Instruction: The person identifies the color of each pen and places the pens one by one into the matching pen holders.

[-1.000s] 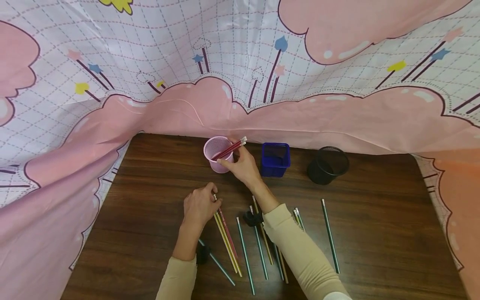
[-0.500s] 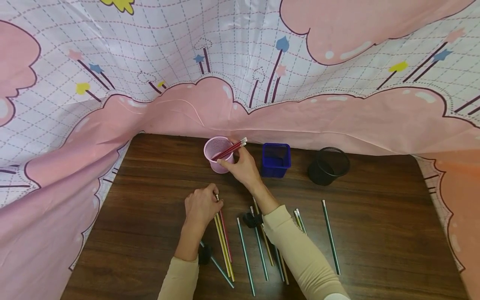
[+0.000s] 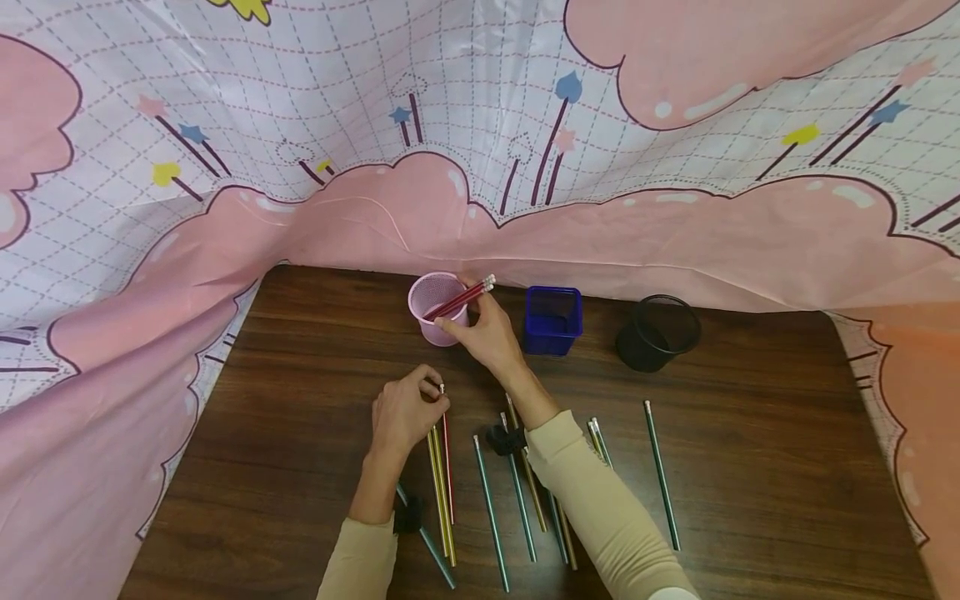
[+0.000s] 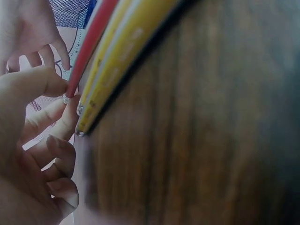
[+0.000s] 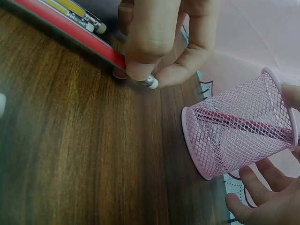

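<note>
As grip point(image 3: 405, 412) pinches pencil point(image 3: 448, 475) — neighbour's lettering point(image 4: 132, 43), blurred

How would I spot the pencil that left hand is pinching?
On the dark wooden table, find the pink mesh cup, then the left hand nearer the person. It pinches a red pencil by its eraser end; the two pencils beside it are yellow.

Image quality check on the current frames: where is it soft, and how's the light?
Head view: evenly lit, though the black mesh cup is so dark its weave is hard to see; left wrist view: dim and hazy, with the tabletop grain blurred and lettering on the yellow pencils too soft to read; right wrist view: clearer, the pink mesh cup's weave distinct.
</note>
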### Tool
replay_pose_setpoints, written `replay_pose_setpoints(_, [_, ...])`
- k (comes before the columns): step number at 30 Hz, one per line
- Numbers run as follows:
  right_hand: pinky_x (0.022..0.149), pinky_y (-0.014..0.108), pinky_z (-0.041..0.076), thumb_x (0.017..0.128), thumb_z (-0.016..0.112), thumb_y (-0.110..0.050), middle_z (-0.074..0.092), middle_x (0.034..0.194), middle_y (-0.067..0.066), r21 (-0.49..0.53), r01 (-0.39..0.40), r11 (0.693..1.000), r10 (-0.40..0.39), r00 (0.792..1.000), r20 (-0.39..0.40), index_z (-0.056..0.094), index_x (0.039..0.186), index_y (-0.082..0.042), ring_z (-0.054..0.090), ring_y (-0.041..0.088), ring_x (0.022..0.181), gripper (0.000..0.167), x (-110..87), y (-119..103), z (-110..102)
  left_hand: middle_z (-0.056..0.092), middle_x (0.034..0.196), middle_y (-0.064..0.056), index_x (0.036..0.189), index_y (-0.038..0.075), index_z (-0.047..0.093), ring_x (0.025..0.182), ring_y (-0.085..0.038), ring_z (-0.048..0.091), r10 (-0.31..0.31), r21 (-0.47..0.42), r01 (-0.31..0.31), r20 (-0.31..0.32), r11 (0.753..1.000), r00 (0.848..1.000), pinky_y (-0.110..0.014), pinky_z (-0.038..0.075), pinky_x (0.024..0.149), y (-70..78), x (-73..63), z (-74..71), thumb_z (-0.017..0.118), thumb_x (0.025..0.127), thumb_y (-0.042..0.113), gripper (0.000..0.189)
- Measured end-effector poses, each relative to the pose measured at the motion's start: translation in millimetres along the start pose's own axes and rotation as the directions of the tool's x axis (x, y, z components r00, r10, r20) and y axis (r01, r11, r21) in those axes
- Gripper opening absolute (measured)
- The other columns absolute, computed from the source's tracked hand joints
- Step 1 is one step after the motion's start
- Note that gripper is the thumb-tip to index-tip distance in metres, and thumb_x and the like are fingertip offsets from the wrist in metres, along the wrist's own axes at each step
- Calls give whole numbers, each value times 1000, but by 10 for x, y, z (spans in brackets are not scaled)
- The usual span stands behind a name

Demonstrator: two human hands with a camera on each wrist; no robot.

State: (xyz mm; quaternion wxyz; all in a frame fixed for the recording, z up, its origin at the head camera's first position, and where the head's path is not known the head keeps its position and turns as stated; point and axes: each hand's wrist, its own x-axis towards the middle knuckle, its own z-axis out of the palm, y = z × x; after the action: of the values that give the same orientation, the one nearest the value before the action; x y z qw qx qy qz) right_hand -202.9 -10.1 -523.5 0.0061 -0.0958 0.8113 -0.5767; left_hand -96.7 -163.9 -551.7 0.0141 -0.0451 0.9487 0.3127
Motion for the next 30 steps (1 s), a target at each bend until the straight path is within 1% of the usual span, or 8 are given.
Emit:
replay_pose_setpoints(5, [101, 46, 46, 79, 85, -31, 65, 128, 5, 5, 5, 1000, -5, 1000, -3, 50, 144, -21, 62, 19, 115, 74, 6, 9, -9, 70, 78, 20, 93, 30, 66, 52, -10, 51, 12, -50, -13, -9, 999, 1000, -32, 43, 52, -6, 17, 18, 74, 78, 27, 17])
replay_pose_setpoints(8, [100, 46, 47, 79, 85, -32, 64, 129, 6, 15, 3, 1000, -3, 1000, -4, 50, 144, -21, 62, 20, 115, 75, 5, 17, -11, 70, 77, 20, 92, 30, 66, 54, -7, 56, 35, -89, -37, -24, 995, 999, -33, 46, 52, 0, 37, 9, 73, 78, 25, 16])
replay_pose_setpoints(12, [98, 46, 48, 79, 86, -31, 63, 130, 7, 18, 7, 1000, -7, 1000, -4, 50, 144, -20, 62, 22, 116, 76, 11, 24, -13, 70, 78, 13, 94, 25, 68, 63, -4, 66, 72, -226, -78, -33, 971, 997, -30, 53, 56, 21, 71, -19, 73, 81, 15, 17])
replay_pose_setpoints(14, [99, 46, 48, 79, 86, -31, 63, 130, 7, 16, 10, 1000, -10, 1000, -4, 50, 144, -20, 62, 22, 115, 75, 15, 26, -14, 70, 80, 6, 97, 19, 68, 65, -8, 69, 83, -359, -83, -17, 930, 996, -30, 56, 57, 39, 89, -34, 71, 83, 9, 17])
replay_pose_setpoints(17, [99, 47, 48, 79, 86, -29, 63, 130, 8, 24, 18, 1000, -18, 1000, -2, 50, 144, -19, 62, 23, 114, 75, 21, 27, -12, 68, 84, -5, 102, 12, 65, 63, -18, 72, 82, -557, -56, 21, 829, 996, -34, 58, 52, 68, 113, -51, 67, 87, 0, 19])
replay_pose_setpoints(19, [98, 46, 49, 79, 86, -29, 63, 129, 8, 31, 21, 999, -20, 1000, -2, 50, 143, -19, 62, 22, 114, 74, 22, 33, -11, 67, 88, -11, 105, 9, 64, 63, -25, 72, 78, -638, -32, 43, 769, 996, -36, 58, 50, 93, 123, -66, 65, 89, -2, 20])
replay_pose_setpoints(25, [100, 43, 47, 79, 86, -27, 63, 130, 6, 31, 26, 999, -26, 1000, -7, 50, 144, -19, 61, 20, 114, 75, 13, 61, 2, 62, 96, -22, 115, 0, 58, 75, -44, 71, 82, -715, 11, 95, 699, 992, -44, 59, 54, 135, 134, -122, 61, 93, -3, 23])
replay_pose_setpoints(30, [103, 42, 44, 79, 86, -27, 62, 131, 6, 16, 46, 999, -46, 999, -8, 50, 143, -18, 60, 19, 115, 74, 17, 51, 5, 58, 96, -16, 120, -6, 53, 75, -40, 71, 86, -793, 25, 96, 608, 992, -44, 60, 57, 100, 152, -97, 60, 92, -8, 29])
